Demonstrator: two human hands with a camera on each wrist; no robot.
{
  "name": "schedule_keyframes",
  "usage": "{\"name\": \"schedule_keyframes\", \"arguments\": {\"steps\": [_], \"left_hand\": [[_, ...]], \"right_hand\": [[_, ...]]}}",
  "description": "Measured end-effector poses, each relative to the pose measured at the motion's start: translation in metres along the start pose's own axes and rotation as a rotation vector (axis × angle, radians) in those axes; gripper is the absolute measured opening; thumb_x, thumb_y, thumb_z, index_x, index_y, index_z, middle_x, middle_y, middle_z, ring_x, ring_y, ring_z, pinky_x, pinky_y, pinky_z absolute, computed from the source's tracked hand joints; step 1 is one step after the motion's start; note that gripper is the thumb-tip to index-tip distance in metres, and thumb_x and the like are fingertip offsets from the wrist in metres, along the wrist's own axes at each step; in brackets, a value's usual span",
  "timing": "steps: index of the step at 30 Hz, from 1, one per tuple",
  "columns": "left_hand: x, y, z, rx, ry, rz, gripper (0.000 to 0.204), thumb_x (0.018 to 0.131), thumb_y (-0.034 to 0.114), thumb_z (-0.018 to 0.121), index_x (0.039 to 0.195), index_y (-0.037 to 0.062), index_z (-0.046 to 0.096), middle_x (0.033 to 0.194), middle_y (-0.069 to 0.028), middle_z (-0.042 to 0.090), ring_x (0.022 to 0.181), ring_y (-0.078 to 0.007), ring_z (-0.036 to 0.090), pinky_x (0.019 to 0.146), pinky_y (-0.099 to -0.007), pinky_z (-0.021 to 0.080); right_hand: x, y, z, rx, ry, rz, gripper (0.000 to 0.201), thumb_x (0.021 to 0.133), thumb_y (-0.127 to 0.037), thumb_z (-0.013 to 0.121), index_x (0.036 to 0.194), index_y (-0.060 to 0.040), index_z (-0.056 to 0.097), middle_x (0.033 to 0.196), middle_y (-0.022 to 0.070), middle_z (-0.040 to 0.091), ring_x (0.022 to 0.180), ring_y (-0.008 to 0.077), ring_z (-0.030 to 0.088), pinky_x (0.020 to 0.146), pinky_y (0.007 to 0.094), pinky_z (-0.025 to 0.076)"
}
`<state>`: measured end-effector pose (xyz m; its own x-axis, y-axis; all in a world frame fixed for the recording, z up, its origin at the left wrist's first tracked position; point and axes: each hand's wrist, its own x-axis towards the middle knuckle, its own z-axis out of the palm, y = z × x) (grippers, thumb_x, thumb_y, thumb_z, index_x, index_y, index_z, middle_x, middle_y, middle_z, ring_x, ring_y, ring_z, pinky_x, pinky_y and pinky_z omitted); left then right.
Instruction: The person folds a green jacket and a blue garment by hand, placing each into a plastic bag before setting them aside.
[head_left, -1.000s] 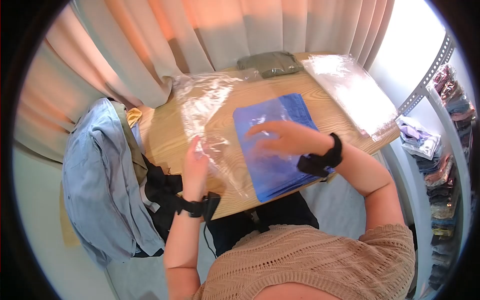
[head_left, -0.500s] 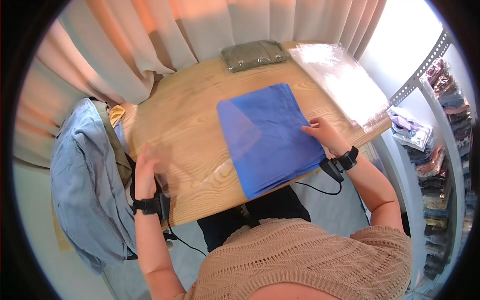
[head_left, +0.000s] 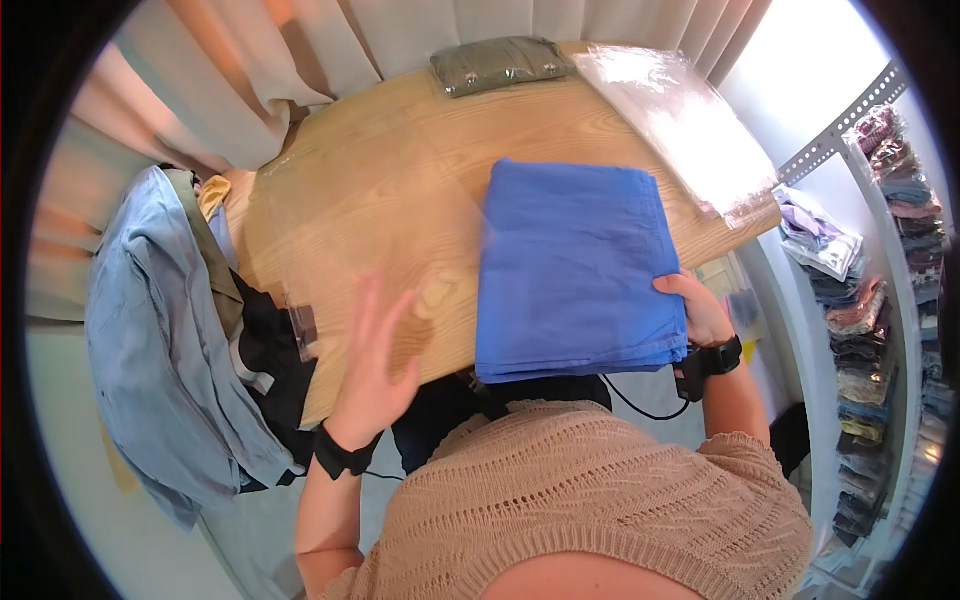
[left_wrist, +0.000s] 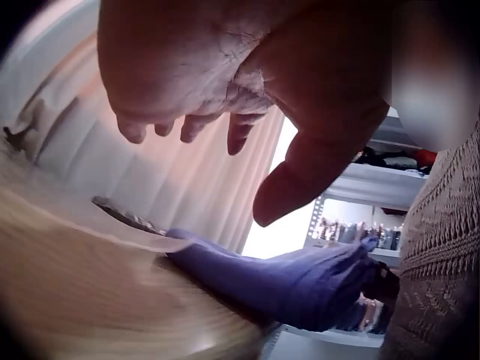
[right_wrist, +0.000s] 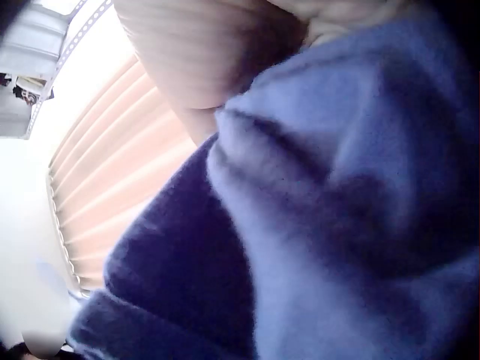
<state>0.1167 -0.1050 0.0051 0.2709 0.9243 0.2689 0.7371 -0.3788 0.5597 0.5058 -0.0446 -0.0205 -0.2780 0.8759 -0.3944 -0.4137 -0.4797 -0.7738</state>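
Observation:
A folded blue cloth [head_left: 575, 265] lies on the wooden table [head_left: 380, 190], its near edge over the table's front. My right hand [head_left: 697, 305] grips the cloth's right near corner, fingers curled round its edge; the right wrist view is filled by blue cloth [right_wrist: 315, 225]. Over the table's front edge, left of the cloth, hovers my left hand [head_left: 375, 365], fingers straight and spread, holding nothing. In the left wrist view the left hand [left_wrist: 225, 97] hangs above the wood, with the blue cloth [left_wrist: 285, 277] beyond it.
A packed olive garment [head_left: 500, 62] lies at the table's far edge. A stack of clear plastic bags [head_left: 680, 120] sits on the right side. Blue and dark clothes [head_left: 160, 330] hang over something left of the table. Shelves of folded clothes [head_left: 870, 300] stand at the right. Curtains hang behind.
The clear plastic bag over the cloth is gone. The blue cloth has shifted right and nearer, my right hand now gripping its corner. My left hand moved right, over the table.

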Motion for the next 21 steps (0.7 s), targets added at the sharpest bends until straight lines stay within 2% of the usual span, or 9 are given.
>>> {"name": "schedule_keyframes", "arguments": {"steps": [3, 6, 10, 12, 13, 15, 17, 19, 21], "left_hand": [[0.013, 0.018, 0.022, -0.130, -0.192, 0.140, 0.066, 0.071, 0.000, 0.060, 0.134, 0.0080, 0.041, 0.149, -0.0185, 0.019, 0.139, -0.0375, 0.014, 0.112, -0.0426, 0.017], [0.031, 0.030, 0.043, -0.144, -0.282, 0.265, 0.065, 0.072, 0.002, 0.064, 0.134, 0.0083, 0.042, 0.149, -0.0194, 0.021, 0.138, -0.0382, 0.016, 0.111, -0.0447, 0.018], [0.044, 0.045, 0.049, -0.168, -0.260, 0.405, 0.059, 0.075, 0.007, 0.065, 0.131, 0.0089, 0.046, 0.146, -0.0189, 0.029, 0.137, -0.0379, 0.022, 0.110, -0.0445, 0.022], [0.047, 0.050, 0.042, -0.333, -0.143, 0.546, 0.044, 0.080, 0.012, 0.063, 0.122, 0.0093, 0.054, 0.131, -0.0198, 0.049, 0.125, -0.0376, 0.042, 0.104, -0.0435, 0.034], [0.046, 0.050, 0.040, -0.327, -0.136, 0.544, 0.044, 0.080, 0.012, 0.063, 0.122, 0.0093, 0.054, 0.131, -0.0198, 0.049, 0.125, -0.0376, 0.042, 0.104, -0.0435, 0.034], [0.046, 0.049, 0.036, -0.956, -0.127, 0.535, 0.037, 0.082, 0.012, 0.062, 0.118, 0.0052, 0.056, 0.126, -0.0189, 0.054, 0.120, -0.0337, 0.050, 0.100, -0.0403, 0.038], [0.034, 0.051, 0.028, -1.229, -0.130, 0.346, 0.037, 0.082, 0.007, 0.065, 0.117, -0.0003, 0.054, 0.124, -0.0160, 0.056, 0.112, -0.0245, 0.054, 0.096, -0.0365, 0.042], [0.028, 0.032, 0.022, -0.902, 0.091, 0.371, 0.043, 0.077, 0.004, 0.070, 0.117, -0.0021, 0.053, 0.122, -0.0146, 0.056, 0.108, -0.0214, 0.055, 0.094, -0.0348, 0.043], [0.022, 0.043, 0.014, -0.841, 0.355, 0.146, 0.050, 0.073, 0.002, 0.074, 0.117, -0.0036, 0.053, 0.121, -0.0149, 0.056, 0.107, -0.0198, 0.055, 0.093, -0.0316, 0.043]], "right_hand": [[-0.030, -0.001, 0.018, 0.130, 0.027, -0.057, 0.050, 0.079, -0.006, 0.055, 0.125, 0.0073, 0.043, 0.119, 0.0185, 0.054, 0.103, 0.0262, 0.058, 0.090, 0.0371, 0.048], [-0.047, -0.008, 0.024, 0.195, 0.094, -0.019, 0.050, 0.080, -0.008, 0.055, 0.126, 0.0070, 0.042, 0.123, 0.0193, 0.052, 0.104, 0.0278, 0.057, 0.091, 0.0409, 0.047], [-0.067, -0.016, 0.022, 0.337, 0.071, 0.020, 0.048, 0.082, -0.011, 0.056, 0.126, 0.0034, 0.043, 0.123, 0.0191, 0.051, 0.104, 0.0277, 0.056, 0.093, 0.0412, 0.045], [-0.077, -0.003, 0.009, -0.415, 0.263, -0.752, 0.044, 0.085, -0.012, 0.058, 0.126, -0.0008, 0.046, 0.123, 0.0182, 0.051, 0.106, 0.0258, 0.055, 0.094, 0.0375, 0.043], [-0.083, -0.007, 0.009, -0.505, 0.295, -0.896, 0.044, 0.086, -0.013, 0.057, 0.127, -0.0010, 0.045, 0.124, 0.0174, 0.051, 0.107, 0.0250, 0.054, 0.095, 0.0370, 0.043], [-0.091, -0.023, 0.022, -0.414, 0.199, -0.963, 0.043, 0.088, -0.015, 0.055, 0.128, -0.0014, 0.044, 0.126, 0.0157, 0.050, 0.109, 0.0234, 0.053, 0.097, 0.0360, 0.041], [-0.091, -0.031, 0.036, -0.455, 0.118, -0.988, 0.043, 0.090, -0.016, 0.054, 0.129, -0.0018, 0.043, 0.127, 0.0140, 0.049, 0.111, 0.0217, 0.051, 0.098, 0.0350, 0.040], [-0.081, -0.034, 0.046, -0.571, 0.052, -0.963, 0.043, 0.092, -0.018, 0.052, 0.131, -0.0023, 0.042, 0.129, 0.0124, 0.048, 0.112, 0.0201, 0.050, 0.100, 0.0340, 0.038], [-0.068, -0.034, 0.049, -0.828, 0.047, -0.864, 0.043, 0.094, -0.019, 0.050, 0.132, -0.0027, 0.041, 0.131, 0.0107, 0.047, 0.114, 0.0184, 0.048, 0.102, 0.0329, 0.037]]}}
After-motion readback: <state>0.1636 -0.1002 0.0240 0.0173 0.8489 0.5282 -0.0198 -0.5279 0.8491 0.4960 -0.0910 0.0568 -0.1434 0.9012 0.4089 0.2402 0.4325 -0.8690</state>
